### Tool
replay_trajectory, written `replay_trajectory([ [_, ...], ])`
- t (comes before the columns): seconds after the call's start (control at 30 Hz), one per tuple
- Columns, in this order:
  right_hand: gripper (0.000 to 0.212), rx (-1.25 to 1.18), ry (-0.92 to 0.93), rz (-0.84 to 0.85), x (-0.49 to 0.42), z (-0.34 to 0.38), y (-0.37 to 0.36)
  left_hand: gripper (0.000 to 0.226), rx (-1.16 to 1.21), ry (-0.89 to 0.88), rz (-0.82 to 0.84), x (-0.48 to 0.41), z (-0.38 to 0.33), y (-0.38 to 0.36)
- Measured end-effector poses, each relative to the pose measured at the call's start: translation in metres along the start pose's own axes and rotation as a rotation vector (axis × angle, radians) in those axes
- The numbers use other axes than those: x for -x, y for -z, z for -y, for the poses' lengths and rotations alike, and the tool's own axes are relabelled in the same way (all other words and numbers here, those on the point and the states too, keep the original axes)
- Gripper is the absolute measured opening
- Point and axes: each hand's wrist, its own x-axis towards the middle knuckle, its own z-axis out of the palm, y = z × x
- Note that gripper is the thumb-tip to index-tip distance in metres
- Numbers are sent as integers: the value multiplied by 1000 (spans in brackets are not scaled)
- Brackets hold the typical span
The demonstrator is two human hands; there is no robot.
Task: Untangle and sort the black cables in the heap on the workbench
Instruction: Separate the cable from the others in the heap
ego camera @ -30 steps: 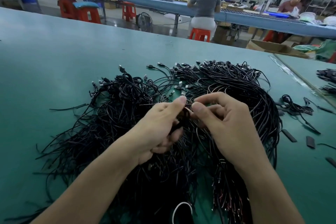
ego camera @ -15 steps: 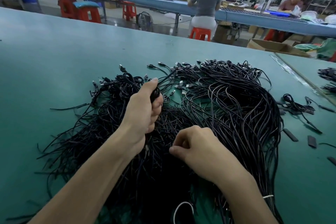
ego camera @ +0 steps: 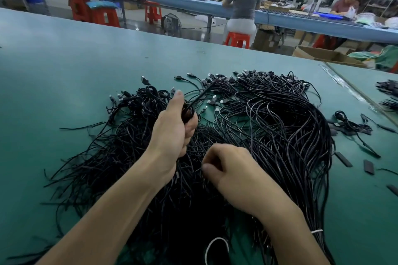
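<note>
Heap (ego camera: 269, 127) lies at middle of workbench (ego camera: 64, 71), toward near edge. My left hand (ego camera: 174, 127) grips one cable (ego camera: 200, 95); right hand (ego camera: 232, 170) curled down in it, grasp unclear. I should pull slowly along cable's run, pinning neighbours

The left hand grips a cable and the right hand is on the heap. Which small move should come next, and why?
Probably the left hand should draw its gripped black cable away from the heap while the right hand presses the strands down. The cable runs taut from the fist toward the plug ends, so a steady pull may free it.
</note>
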Motion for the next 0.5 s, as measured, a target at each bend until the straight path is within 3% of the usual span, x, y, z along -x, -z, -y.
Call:
replay_trajectory([
  [0.27, 13, -429, 14, -174, -1, 4, 16, 52, 49, -131, -12, 4, -4, -2],
  [0.5, 20, -329, -23, -138, 2, 2, 12, 59, 151, -160, -57, 9, -11, -8],
])
